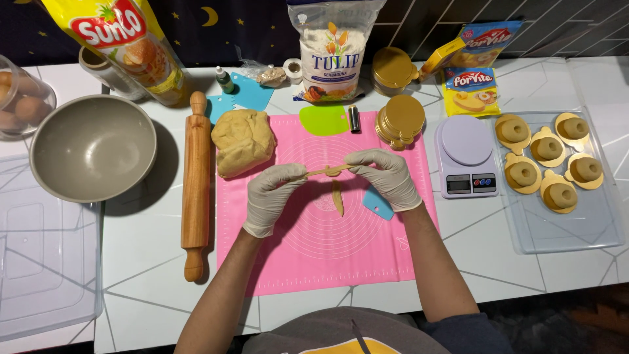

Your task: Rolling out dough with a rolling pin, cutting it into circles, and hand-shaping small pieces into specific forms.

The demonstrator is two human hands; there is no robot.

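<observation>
Gloved hands (331, 183) pinching dough strip (329, 172)

Blue plastic scraper (379, 204) mostly hidden under gloved right hand (388, 177). Clear glass jar of brown eggs (19, 98) cut by left edge. Yellow snack bag (124, 39) and white flour bag (334, 46) cut by top edge. Clear plastic lid (46, 262) runs off left edge. Small grey cylinder (354, 118) beside green scraper (324, 120): kind unclear.
</observation>
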